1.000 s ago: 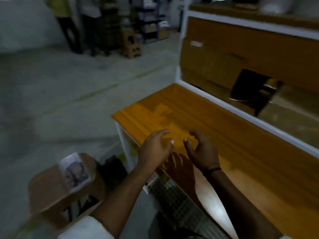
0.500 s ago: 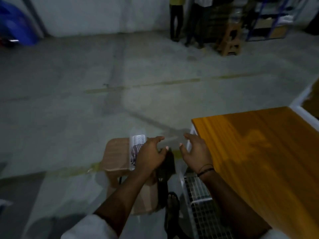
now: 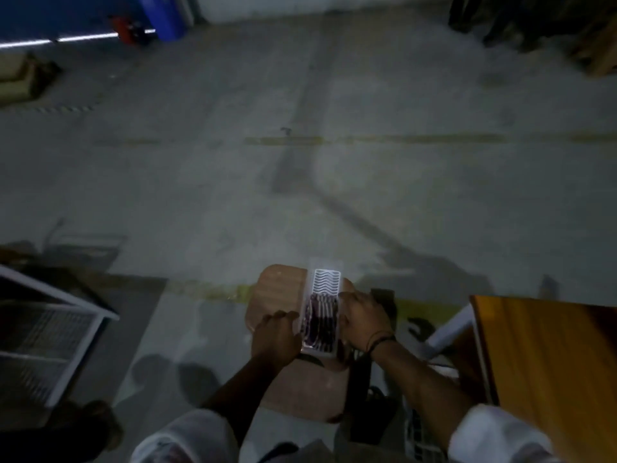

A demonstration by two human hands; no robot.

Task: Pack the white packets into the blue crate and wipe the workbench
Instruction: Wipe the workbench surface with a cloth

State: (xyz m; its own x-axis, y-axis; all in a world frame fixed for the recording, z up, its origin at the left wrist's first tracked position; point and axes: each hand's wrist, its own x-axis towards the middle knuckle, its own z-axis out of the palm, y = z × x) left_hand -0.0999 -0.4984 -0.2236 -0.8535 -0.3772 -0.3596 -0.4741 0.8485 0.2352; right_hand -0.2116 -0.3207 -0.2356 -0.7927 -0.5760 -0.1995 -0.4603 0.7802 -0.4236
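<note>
A white packet point(image 3: 322, 309) with a wavy-line print and a dark lower half lies on a small brown wooden stool point(image 3: 277, 292) beside the workbench. My left hand point(image 3: 275, 335) is closed on the packet's left edge. My right hand point(image 3: 362, 320), with a dark band at the wrist, grips its right edge. The orange workbench point(image 3: 547, 355) shows at the lower right. No blue crate is in view.
A white wire-mesh frame point(image 3: 50, 342) stands at the lower left. A mesh shelf point(image 3: 420, 439) shows under the workbench. Bare concrete floor point(image 3: 300, 178) with a faded yellow line stretches ahead. Blue objects point(image 3: 160, 15) and boxes point(image 3: 594, 55) line the far wall.
My view has swung left from the workbench to the stool. Both hands, open above the bench before, have moved down and closed on the packet's two sides.
</note>
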